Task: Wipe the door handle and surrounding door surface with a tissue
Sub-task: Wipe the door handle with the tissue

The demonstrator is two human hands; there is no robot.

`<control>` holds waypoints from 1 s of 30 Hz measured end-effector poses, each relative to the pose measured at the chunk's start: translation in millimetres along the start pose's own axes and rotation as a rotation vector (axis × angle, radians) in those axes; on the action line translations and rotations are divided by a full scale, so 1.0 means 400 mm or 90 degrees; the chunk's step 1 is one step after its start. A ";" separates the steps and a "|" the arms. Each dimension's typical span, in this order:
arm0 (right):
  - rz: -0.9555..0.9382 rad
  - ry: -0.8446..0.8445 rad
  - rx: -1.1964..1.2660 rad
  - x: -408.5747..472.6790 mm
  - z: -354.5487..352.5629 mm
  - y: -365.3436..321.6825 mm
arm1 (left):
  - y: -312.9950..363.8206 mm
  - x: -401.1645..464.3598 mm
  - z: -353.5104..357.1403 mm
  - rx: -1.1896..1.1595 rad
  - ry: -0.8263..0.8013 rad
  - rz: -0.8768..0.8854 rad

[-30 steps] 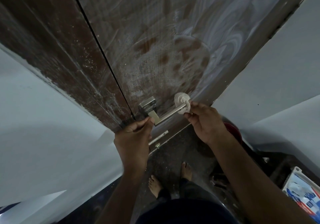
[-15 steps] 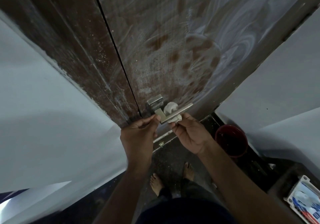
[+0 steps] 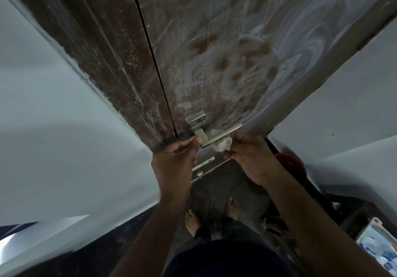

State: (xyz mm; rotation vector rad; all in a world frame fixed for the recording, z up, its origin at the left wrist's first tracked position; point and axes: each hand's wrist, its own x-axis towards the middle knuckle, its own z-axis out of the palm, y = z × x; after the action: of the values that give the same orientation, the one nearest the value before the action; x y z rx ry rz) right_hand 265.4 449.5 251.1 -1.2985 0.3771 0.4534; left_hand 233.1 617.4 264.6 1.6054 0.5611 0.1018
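The brown door (image 3: pixel 214 51) was streaked white; the right hand (image 3: pixel 249 156) pinched a tissue (image 3: pixel 222 144) under the handle (image 3: pixel 217 136), the left hand (image 3: pixel 174 158) gripping its end; thin tissue might tear on the corners.

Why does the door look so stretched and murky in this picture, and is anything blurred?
Head view: the wide-angle lens splays the door and walls outward; the light is dim and bluish, so the white smears look hazy; the door handle, the tissue gripped by the right hand, and the left hand are fairly sharp; the edges look softer.
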 end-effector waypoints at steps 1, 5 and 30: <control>0.002 0.023 -0.080 -0.019 -0.004 -0.014 | 0.002 0.000 -0.001 -0.004 -0.001 -0.003; -0.145 0.106 -0.298 -0.099 0.021 -0.075 | 0.008 -0.001 0.000 -0.013 -0.003 -0.012; -0.570 0.409 -0.361 -0.020 0.207 -0.002 | 0.004 -0.027 -0.018 -0.020 0.011 -0.028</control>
State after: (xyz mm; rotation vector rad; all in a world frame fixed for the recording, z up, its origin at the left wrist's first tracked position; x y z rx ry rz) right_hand 260.3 529.1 275.0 -1.9917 0.1539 -0.6821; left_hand 221.2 619.7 269.8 1.5626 0.6059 0.0907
